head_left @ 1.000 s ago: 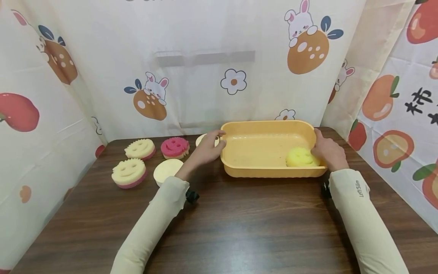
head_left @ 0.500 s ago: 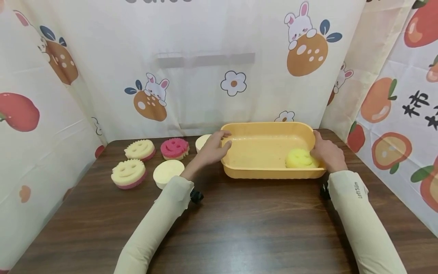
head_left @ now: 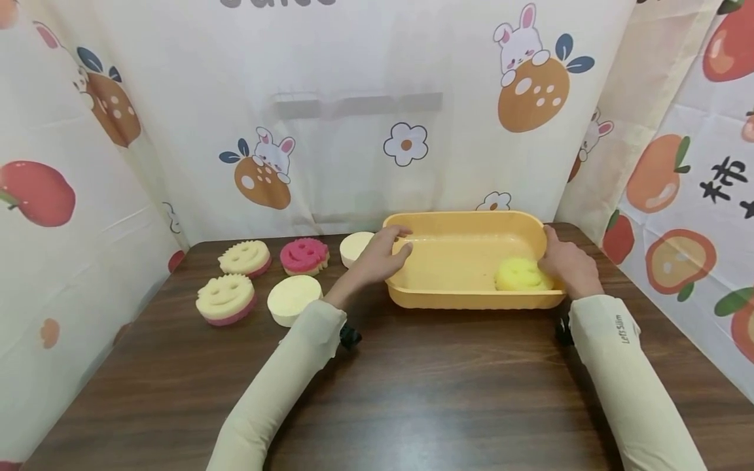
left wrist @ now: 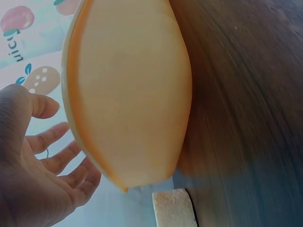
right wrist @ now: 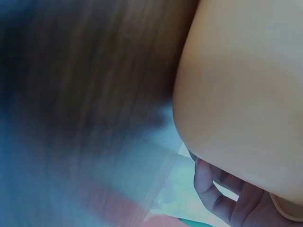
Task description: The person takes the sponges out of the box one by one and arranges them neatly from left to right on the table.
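Observation:
A shallow orange-yellow plastic basin [head_left: 442, 261] stands at the back of the table, right of centre. My left hand [head_left: 381, 258] hovers at its left rim, fingers reaching over it. In the left wrist view the fingers of that hand [left wrist: 45, 177] are spread and loosely bent, with nothing between them. At the opposite end, my right hand [head_left: 571, 265] grips the right rim, its fingers outside against the wall, as the right wrist view of the hand [right wrist: 236, 198] shows. Inside the basin, beside the right hand, lies a yellow smiley-face sponge [head_left: 520, 273].
Left of the basin several round sponges lie on the brown table [head_left: 436, 373]: a pink smiley sponge [head_left: 304, 255], cream smiley sponges [head_left: 225, 297] with pink undersides, and plain cream discs [head_left: 293, 297]. Printed curtains [head_left: 347, 163] close off the back and both sides.
My left hand has moved to the right, from beside the basin's left rim to over it. The right hand stays on the right rim, and the basin has hardly moved.

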`<state>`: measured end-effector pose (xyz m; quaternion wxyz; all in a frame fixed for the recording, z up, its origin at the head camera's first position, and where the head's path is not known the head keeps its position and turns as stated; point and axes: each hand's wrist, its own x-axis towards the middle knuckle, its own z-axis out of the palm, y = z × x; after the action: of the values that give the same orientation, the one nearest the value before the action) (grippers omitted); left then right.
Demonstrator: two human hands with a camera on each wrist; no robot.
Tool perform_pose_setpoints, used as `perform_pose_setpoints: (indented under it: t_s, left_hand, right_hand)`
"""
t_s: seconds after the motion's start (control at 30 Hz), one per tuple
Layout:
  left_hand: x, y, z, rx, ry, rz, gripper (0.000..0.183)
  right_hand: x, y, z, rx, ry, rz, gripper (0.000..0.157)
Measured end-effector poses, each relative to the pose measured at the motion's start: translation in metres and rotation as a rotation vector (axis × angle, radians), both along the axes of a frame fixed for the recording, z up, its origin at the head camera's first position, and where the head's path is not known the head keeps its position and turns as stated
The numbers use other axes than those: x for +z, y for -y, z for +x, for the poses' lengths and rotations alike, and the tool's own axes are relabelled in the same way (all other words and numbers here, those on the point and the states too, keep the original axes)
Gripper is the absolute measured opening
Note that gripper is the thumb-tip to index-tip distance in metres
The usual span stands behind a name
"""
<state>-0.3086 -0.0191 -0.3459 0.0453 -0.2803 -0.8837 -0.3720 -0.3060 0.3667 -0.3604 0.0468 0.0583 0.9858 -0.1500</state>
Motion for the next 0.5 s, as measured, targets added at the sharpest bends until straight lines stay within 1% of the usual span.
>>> perform_pose_setpoints:
  t_s: [0.2, 0.37, 0.5]
  left_hand:
    - [-0.001, -0.013, -0.001, -0.028, -0.008, -0.006, 0.040]
    - [-0.003, -0.021, 0.002, -0.044, 0.004, -0.019, 0.040]
    - [-0.004, -0.028, 0.003, -0.056, 0.012, -0.022, 0.041]
  right_hand:
    - [0.001, -0.002, 0.001, 0.000, 0.000, -0.021, 0.079]
    - [-0.001, -0.001, 0.001, 0.014, -0.019, 0.001, 0.078]
    - [-0.001, 0.000, 0.001, 0.008, -0.026, 0.017, 0.078]
